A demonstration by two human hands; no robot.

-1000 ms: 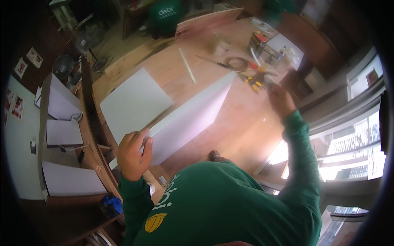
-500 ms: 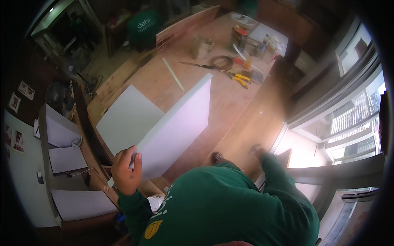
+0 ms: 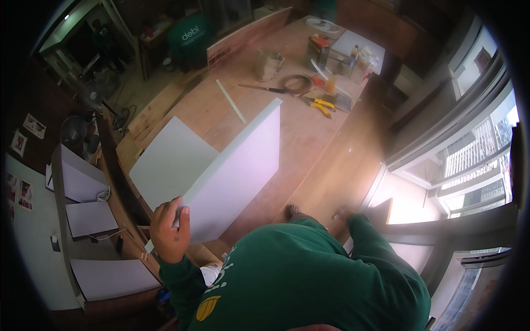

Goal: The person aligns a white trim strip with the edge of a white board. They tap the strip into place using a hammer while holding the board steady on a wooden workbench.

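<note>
A white panel (image 3: 237,171) stands on its long edge on the wooden workbench (image 3: 309,132), running away from me. My left hand (image 3: 170,227) is closed over its near top corner, thumb on the right face and fingers on the other side. Behind it another white panel (image 3: 171,160) lies flat on the bench. Out to the right, low above the floor, is my right hand (image 3: 342,214), away from the panel. It is blurred, and I cannot make out whether anything is in it. A thin pale strip (image 3: 231,101) lies on the bench beyond the panel.
Yellow-handled pliers (image 3: 320,106), a coiled brown band (image 3: 297,84), a long file-like tool (image 3: 262,88), a bucket (image 3: 269,66) and a can (image 3: 318,51) sit on the bench. More white panels (image 3: 113,278) are at the left. A person (image 3: 190,41) in green is at the back.
My right hand has shifted slightly down and left near the floor. My left hand keeps its hold on the standing panel, which has hardly moved.
</note>
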